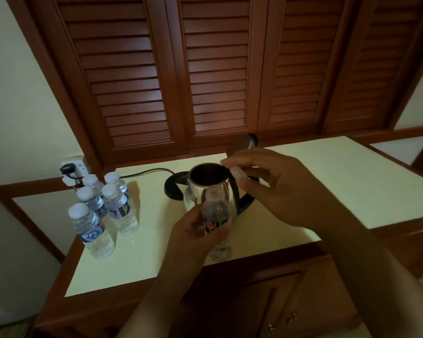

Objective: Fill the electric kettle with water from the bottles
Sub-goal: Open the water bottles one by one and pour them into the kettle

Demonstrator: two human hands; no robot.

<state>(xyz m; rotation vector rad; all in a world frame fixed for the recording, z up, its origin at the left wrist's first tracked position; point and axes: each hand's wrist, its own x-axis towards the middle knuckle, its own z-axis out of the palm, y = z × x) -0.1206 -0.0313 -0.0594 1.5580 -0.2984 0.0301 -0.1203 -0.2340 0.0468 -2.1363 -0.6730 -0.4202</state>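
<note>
A steel electric kettle [206,189] stands on its black base in the middle of the counter, lid tipped open behind it, inside dark. My left hand [193,236] grips a clear water bottle [216,213] upright just in front of the kettle, its neck uncapped. My right hand [281,189] hovers beside the kettle's rim with a white bottle cap [237,172] pinched between thumb and fingers. Several sealed water bottles [103,211] with white caps and blue labels stand together at the counter's left.
The cream counter [327,191] has a wooden edge and cabinet doors below. The kettle's black cord [147,172] runs left to a wall socket [75,168]. Louvred wooden shutters [205,69] fill the wall behind.
</note>
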